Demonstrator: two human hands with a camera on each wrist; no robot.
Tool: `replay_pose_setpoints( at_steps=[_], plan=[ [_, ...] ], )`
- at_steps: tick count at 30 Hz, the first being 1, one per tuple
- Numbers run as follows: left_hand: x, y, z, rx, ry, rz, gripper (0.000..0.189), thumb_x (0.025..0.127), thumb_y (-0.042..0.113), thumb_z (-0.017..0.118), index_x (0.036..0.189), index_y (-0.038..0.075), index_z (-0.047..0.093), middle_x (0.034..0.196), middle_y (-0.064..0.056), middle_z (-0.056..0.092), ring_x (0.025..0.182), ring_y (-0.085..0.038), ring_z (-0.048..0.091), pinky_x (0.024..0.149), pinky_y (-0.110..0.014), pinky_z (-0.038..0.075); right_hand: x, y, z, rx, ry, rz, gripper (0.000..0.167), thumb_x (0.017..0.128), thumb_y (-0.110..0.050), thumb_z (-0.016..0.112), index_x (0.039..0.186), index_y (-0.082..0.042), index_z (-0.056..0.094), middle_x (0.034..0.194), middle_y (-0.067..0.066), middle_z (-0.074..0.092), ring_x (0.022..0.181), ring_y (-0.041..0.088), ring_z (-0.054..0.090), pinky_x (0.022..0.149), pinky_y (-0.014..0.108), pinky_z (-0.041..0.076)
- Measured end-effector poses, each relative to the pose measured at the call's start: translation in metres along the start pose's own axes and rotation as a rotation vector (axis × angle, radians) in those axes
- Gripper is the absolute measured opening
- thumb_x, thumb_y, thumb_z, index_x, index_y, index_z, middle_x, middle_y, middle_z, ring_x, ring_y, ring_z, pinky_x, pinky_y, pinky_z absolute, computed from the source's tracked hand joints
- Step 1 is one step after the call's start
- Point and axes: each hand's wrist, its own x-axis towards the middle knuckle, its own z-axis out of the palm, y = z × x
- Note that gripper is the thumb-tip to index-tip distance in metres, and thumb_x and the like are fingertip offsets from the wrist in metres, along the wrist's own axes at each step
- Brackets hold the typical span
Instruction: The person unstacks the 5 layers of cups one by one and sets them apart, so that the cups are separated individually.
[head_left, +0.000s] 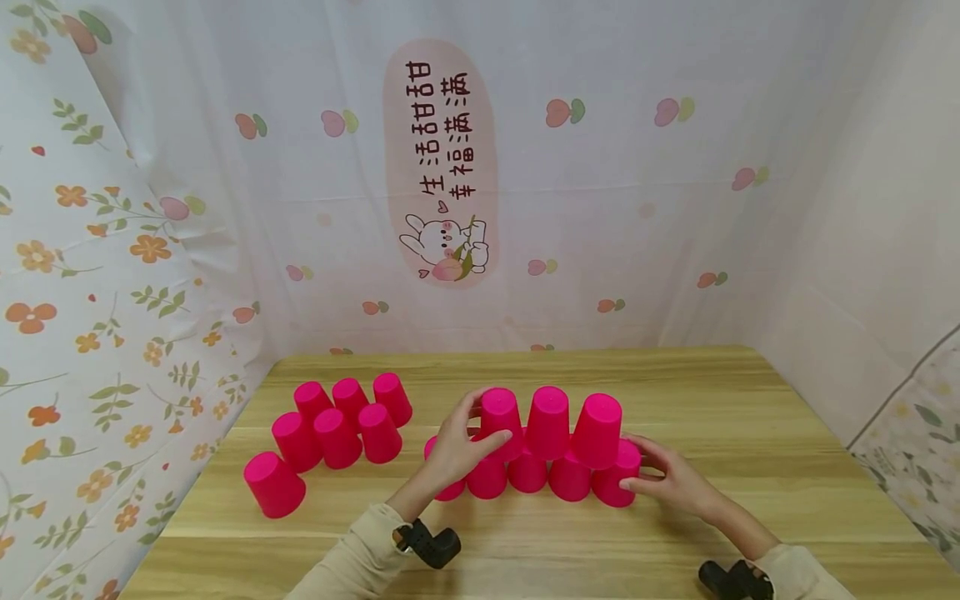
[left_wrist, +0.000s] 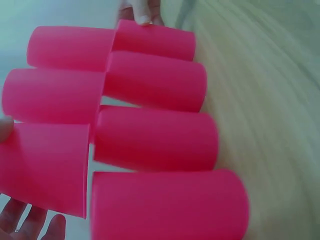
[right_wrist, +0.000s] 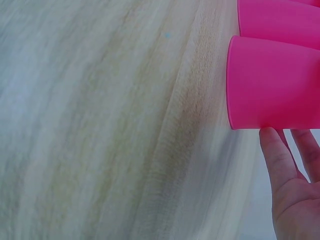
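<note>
Upside-down pink cups stand in two tiers on the table. In the head view my left hand grips the left cup of the upper tier, thumb in front and fingers behind. The left wrist view shows this cup between thumb and fingers, above the lower cups. My right hand is at the right end, thumb and fingers around the sides of the last lower cup. In the right wrist view the thumb touches this cup. Two more upper cups, a middle one and a right one, rest on the lower tier.
On the left of the wooden table stands a separate group of several upside-down pink cups, with one cup at its near left. A patterned cloth hangs behind the table, and another flowered cloth hangs at the left.
</note>
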Motion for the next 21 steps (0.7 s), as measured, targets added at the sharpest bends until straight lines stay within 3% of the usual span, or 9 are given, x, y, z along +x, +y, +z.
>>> replay_pose_setpoints(
  at_steps=[5, 10, 15, 21],
  plan=[
    [0.006, -0.009, -0.015, 0.019, 0.060, 0.003, 0.055, 0.078, 0.015, 0.067, 0.125, 0.004, 0.041, 0.114, -0.012, 0.052, 0.104, -0.030, 0.047, 0.083, -0.044, 0.044, 0.000, 0.000, -0.001, 0.001, -0.011, 0.008, 0.057, 0.075, -0.002, 0.067, 0.121, 0.016, 0.037, 0.110, -0.024, 0.048, 0.093, -0.002, 0.053, 0.071, 0.031, 0.051],
    [0.008, -0.010, -0.044, 0.038, 0.157, 0.018, 0.060, 0.076, 0.016, 0.069, 0.127, 0.007, 0.040, 0.114, -0.009, 0.050, 0.105, -0.028, 0.047, 0.082, -0.041, 0.045, 0.000, 0.000, -0.001, 0.010, -0.019, 0.005, 0.057, 0.076, -0.002, 0.066, 0.122, 0.016, 0.037, 0.111, -0.025, 0.047, 0.094, -0.002, 0.052, 0.071, 0.030, 0.051],
    [0.000, -0.006, -0.081, 0.101, 0.262, 0.033, 0.062, 0.076, 0.014, 0.070, 0.128, 0.008, 0.039, 0.114, -0.010, 0.049, 0.104, -0.024, 0.047, 0.082, -0.039, 0.046, 0.001, 0.001, -0.001, 0.013, -0.019, -0.002, 0.057, 0.076, -0.001, 0.066, 0.122, 0.016, 0.037, 0.111, -0.025, 0.047, 0.094, -0.002, 0.053, 0.071, 0.028, 0.051],
    [-0.019, -0.010, -0.120, 0.200, 0.388, -0.010, 0.061, 0.078, 0.016, 0.068, 0.130, 0.008, 0.037, 0.115, -0.009, 0.048, 0.103, -0.020, 0.044, 0.077, -0.022, 0.045, 0.000, -0.001, -0.001, 0.009, -0.015, 0.001, 0.057, 0.076, -0.002, 0.066, 0.122, 0.016, 0.037, 0.112, -0.025, 0.047, 0.094, -0.002, 0.052, 0.072, 0.026, 0.051]
  ],
)
